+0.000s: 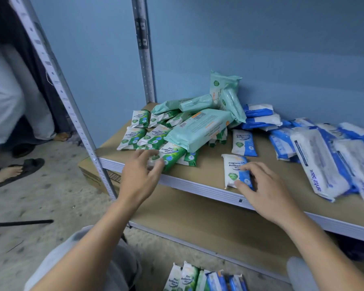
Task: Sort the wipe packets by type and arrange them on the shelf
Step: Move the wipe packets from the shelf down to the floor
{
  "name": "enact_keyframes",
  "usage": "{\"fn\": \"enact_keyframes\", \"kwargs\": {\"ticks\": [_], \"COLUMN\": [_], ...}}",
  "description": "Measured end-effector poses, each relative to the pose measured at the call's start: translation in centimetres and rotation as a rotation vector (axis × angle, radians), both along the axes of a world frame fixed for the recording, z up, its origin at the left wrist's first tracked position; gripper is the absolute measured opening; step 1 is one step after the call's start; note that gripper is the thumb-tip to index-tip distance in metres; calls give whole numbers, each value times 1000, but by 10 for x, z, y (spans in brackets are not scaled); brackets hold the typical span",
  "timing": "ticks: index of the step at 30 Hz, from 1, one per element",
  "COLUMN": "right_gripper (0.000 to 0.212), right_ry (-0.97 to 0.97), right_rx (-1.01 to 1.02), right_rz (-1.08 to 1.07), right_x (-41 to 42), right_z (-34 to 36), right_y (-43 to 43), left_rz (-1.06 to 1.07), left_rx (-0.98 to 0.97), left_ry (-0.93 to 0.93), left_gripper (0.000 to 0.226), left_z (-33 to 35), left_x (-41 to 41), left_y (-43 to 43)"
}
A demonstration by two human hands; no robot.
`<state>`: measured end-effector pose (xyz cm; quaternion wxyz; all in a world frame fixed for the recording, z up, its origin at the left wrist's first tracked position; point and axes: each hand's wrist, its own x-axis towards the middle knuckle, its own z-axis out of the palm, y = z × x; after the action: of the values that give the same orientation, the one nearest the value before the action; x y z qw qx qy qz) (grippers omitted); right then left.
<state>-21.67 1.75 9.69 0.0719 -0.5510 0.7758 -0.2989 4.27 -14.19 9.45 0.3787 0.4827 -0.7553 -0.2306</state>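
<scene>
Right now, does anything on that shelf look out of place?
Yes: a big mint pack lies askew on top of the small green packets, and a second mint pack stands on end behind it.

A single wide-angle view, worn on the person's head, looks forward and down along both forearms, which come in from the bottom edge and reach away from the lens. It faces a metal shelf unit set against a blue wall, seen at a slant, so the shelf board runs from mid-left down towards the right edge. The camera is close: the left hand and right hand sit mid-picture at the board's front edge, the wipe packets just beyond them. A lower shelf board and the floor show beneath.
</scene>
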Motion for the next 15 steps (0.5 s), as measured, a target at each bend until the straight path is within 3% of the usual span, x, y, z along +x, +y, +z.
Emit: {"fn": "enact_keyframes", "kwargs": {"ticks": [6, 11, 15], "right_gripper": [64, 52, 57], "right_ry": [62, 128, 154], "right_rx": [86, 69, 72], "right_rz": [-130, -134, -107], "right_x": [17, 22, 28], "right_z": [-13, -16, -17], "right_y": [-27, -41, -39], "left_rz": [11, -18, -36], "left_rx": [-78, -60, -13], "left_ry": [-107, -135, -130], "left_gripper": [70, 61, 53], "left_z": [-4, -9, -7], "left_x": [-25, -27, -19], "left_y": [-3, -10, -8]}}
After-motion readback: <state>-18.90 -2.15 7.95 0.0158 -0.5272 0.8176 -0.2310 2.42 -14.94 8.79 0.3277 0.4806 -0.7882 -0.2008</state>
